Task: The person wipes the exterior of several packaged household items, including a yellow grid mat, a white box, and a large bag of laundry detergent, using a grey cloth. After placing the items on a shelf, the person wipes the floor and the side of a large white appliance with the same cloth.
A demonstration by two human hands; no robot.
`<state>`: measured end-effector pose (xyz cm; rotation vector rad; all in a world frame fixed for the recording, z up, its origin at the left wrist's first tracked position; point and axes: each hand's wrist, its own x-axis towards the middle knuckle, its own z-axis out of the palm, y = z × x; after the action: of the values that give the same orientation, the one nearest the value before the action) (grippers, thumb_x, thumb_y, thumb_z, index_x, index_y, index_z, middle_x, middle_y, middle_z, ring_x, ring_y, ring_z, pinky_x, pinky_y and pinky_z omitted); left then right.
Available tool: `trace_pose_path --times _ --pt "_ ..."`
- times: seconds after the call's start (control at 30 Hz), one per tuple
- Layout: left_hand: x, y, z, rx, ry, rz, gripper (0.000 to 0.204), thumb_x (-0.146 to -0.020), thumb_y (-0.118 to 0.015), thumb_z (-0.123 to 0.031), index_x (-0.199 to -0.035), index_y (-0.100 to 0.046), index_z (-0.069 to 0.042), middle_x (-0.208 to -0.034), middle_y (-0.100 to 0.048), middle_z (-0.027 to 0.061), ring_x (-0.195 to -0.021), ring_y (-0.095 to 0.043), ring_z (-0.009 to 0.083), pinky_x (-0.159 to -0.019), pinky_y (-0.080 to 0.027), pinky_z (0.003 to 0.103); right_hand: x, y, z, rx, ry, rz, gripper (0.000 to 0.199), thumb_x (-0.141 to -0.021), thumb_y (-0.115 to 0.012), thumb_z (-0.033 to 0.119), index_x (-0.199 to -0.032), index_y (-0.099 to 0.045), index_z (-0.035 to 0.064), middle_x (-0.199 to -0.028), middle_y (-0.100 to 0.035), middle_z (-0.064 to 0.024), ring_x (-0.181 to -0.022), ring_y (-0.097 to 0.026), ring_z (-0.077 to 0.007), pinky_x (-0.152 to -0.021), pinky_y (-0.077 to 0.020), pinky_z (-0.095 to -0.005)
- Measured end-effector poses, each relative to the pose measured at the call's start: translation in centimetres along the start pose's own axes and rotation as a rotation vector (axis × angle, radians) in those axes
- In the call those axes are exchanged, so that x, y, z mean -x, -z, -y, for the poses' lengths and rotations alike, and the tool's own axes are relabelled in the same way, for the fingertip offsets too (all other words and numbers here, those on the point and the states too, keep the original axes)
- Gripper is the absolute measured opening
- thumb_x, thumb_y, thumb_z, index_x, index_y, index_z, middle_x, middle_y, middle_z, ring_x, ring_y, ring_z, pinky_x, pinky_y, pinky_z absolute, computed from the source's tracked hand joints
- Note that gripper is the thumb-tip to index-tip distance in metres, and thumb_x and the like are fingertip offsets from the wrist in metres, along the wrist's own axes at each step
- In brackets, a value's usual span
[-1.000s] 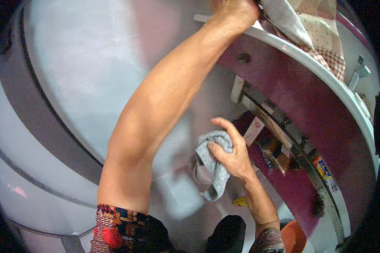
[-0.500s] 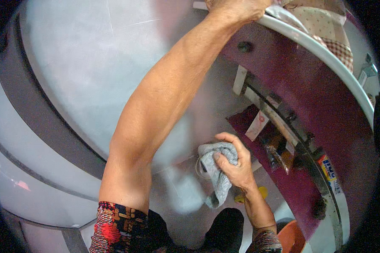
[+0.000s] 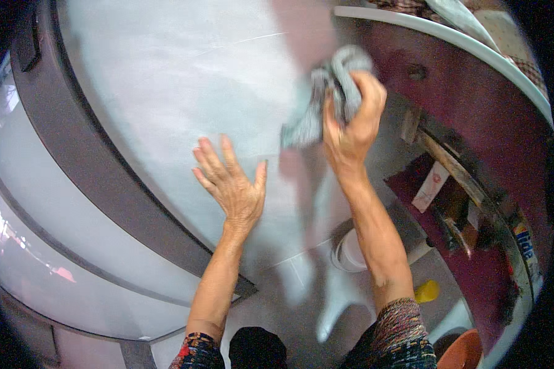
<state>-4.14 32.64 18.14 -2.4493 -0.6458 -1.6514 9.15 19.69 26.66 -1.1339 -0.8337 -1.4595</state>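
Under both hands, a large pale glossy panel (image 3: 166, 92) fills most of the view, bounded on the side away from the right hand by a dark grey frame (image 3: 86, 166). Beyond the right hand, a maroon cabinet (image 3: 474, 104) with a white curved top edge carries a shelf holding small packages (image 3: 434, 184). Below the right forearm, a white round container (image 3: 351, 252) stands on the floor, with a small yellow object (image 3: 426, 291) just beside the right elbow and an orange rim (image 3: 461, 352) near the lower edge.

The left hand (image 3: 231, 181) lies flat against the panel, fingers spread fully open, holding nothing. The right hand (image 3: 351, 120) is closed in a fist around a grey cloth (image 3: 326, 86), which is bunched above the knuckles and hangs down toward the left hand. The cloth rests against the panel, near the edge of the maroon cabinet. Both forearms enter from the lower edge, wearing patterned sleeves (image 3: 400, 332).
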Motion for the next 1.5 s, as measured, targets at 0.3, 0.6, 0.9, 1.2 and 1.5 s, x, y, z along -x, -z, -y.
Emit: trace_pose_path --times 0.3,0.6,0.9,1.2,1.5 --pt "1.5 -2.9 3.2 -0.232 -0.099 -0.088 0.087 -0.079 -0.054 -0.058 -0.145 -0.018 -0.013 -0.15 -0.004 0.0214 -0.137 -0.002 0.0419 -0.106 0.0 0.058 0.2 -11.5 6.6 -0.132 0.164 0.165 0.057 -0.072 -0.068 0.024 -0.124 -0.052 0.0073 -0.129 -0.049 -0.0143 -0.121 -0.044 -0.0294 -0.104 -0.0291 -0.0439" --pt "1.5 -3.0 2.3 -0.199 -0.084 -0.116 0.089 -0.074 -0.063 -0.054 -0.143 -0.023 -0.014 -0.149 -0.007 0.0215 -0.137 -0.004 0.043 -0.106 -0.002 0.059 -7.1 -12.8 6.7 0.017 0.271 0.181 0.026 -0.073 -0.058 0.024 -0.089 -0.06 0.004 -0.091 -0.059 -0.0122 -0.097 -0.056 -0.0274 -0.089 -0.0413 -0.0428" --pt "0.9 -2.5 2.2 -0.188 -0.073 -0.095 0.091 -0.073 -0.065 -0.052 -0.144 -0.021 -0.015 -0.149 -0.006 0.022 -0.137 -0.003 0.0431 -0.105 -0.005 0.06 -1.0 -11.6 6.3 0.082 0.162 0.068 0.051 -0.071 -0.064 0.033 -0.112 -0.058 0.0029 -0.112 -0.056 -0.0189 -0.113 -0.049 -0.0323 -0.097 -0.0358 -0.0481" --pt "-0.2 -1.4 0.7 -0.207 -0.072 -0.101 0.092 -0.072 -0.065 -0.051 -0.143 -0.023 -0.012 -0.149 -0.01 0.023 -0.138 -0.004 0.0405 -0.108 -0.002 0.056 0.6 -7.1 -2.1 0.276 0.006 0.11 0.065 -0.08 -0.058 0.039 -0.133 -0.041 0.0058 -0.133 -0.044 -0.0177 -0.121 -0.041 -0.0352 -0.105 -0.0206 -0.0541" --pt "-0.3 -0.8 2.2 -0.173 -0.089 -0.099 0.095 -0.071 -0.065 -0.049 -0.145 -0.018 -0.011 -0.149 -0.001 0.0227 -0.138 0.006 0.0392 -0.107 0.007 0.054 11.1 2.2 -14.1 0.49 -0.524 0.172 0.051 -0.089 -0.044 0.027 -0.135 -0.035 0.0042 -0.137 -0.039 -0.0196 -0.126 -0.037 -0.0361 -0.105 -0.0266 -0.0439"
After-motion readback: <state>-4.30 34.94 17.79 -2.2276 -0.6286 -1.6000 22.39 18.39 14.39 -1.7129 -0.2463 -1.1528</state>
